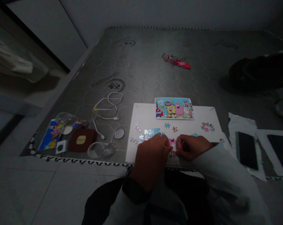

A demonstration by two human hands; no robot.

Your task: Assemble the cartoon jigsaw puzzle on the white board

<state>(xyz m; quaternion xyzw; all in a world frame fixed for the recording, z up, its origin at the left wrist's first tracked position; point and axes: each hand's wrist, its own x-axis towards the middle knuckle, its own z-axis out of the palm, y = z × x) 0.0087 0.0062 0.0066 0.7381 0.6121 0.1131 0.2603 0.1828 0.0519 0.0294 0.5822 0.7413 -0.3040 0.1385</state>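
My left hand [154, 153], fingers curled, rests over the lower middle of a white board [143, 112]. Its fingertips are at some pink jigsaw puzzle pieces [171, 142], and part of the puzzle is hidden beneath it. My right hand [191, 146] faces it from the right, thumb and fingers bent together close to the same pieces. Whatever either hand pinches is too small to make out. Beside my left hand lies a joined light-blue puzzle section [151, 132]. Loose pieces [207, 126] are scattered over the board. A cartoon picture card [174, 108] lies at its top edge.
Left of the board are a white cable [106, 109], a round lid [119, 133], a clear plastic cup [100, 150], a brown case [82, 140] and a blue cartoon packet [51, 134]. Two phones lie at right, one dark phone [247, 150] on white paper. A red wrapper [177, 61] lies farther back.
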